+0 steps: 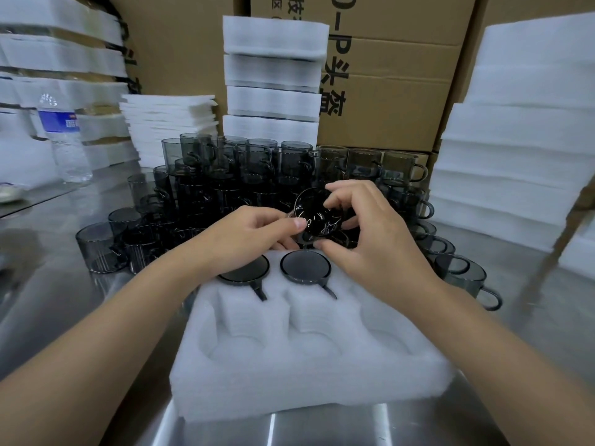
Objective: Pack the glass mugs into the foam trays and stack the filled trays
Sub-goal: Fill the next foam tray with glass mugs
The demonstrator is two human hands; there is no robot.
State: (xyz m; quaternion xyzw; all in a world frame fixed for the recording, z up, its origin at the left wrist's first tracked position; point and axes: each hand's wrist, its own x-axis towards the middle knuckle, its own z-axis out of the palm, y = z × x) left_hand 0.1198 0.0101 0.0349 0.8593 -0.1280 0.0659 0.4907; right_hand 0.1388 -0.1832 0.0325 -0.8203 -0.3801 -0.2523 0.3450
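Note:
A white foam tray (309,384) lies on the steel table in front of me. Two dark glass mugs (305,267) sit in its far pockets, the left one partly under my wrist. The near pockets and the far right pocket hold nothing. Above the tray's far edge I hold a smoky glass mug (314,217) tilted on its side, its mouth toward me. My left hand (254,235) pinches its left rim and my right hand (363,233) grips its right side. Behind them stands a big pile of smoky glass mugs (225,175), stacked in layers.
Stacks of white foam trays rise at the back centre (273,78), on the right (521,149) and on the left (61,53). Flat foam sheets (167,123) sit behind the mugs. A water bottle (62,140) stands at left. Cardboard boxes (396,91) fill the background.

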